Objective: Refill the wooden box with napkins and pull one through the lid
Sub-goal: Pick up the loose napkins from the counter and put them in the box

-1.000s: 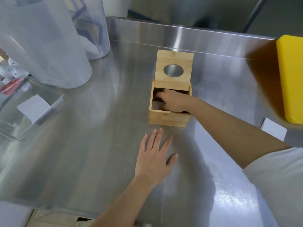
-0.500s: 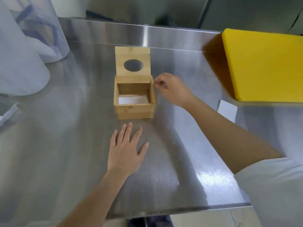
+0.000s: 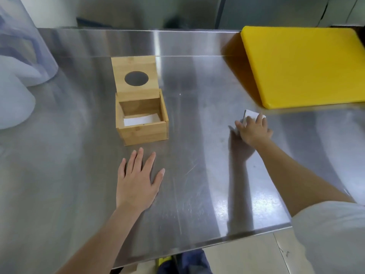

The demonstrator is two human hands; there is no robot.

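Observation:
The wooden box (image 3: 145,132) stands on the steel table with its lid (image 3: 135,77) tilted up and back, the round hole showing. White napkins (image 3: 141,120) lie at the bottom of the box. My left hand (image 3: 137,181) rests flat on the table in front of the box, fingers spread. My right hand (image 3: 253,130) is far right of the box, laid on a small white napkin stack (image 3: 249,115) with fingers curled around it. Most of that stack is hidden under the hand.
A yellow cutting board (image 3: 308,66) lies at the back right, just beyond the napkin stack. Translucent plastic containers (image 3: 17,62) stand at the far left. The table's front edge (image 3: 217,240) runs below my arms.
My right hand left the box, swung right across the table and came down on the napkin stack. My left hand stayed flat. The view shifted to the right.

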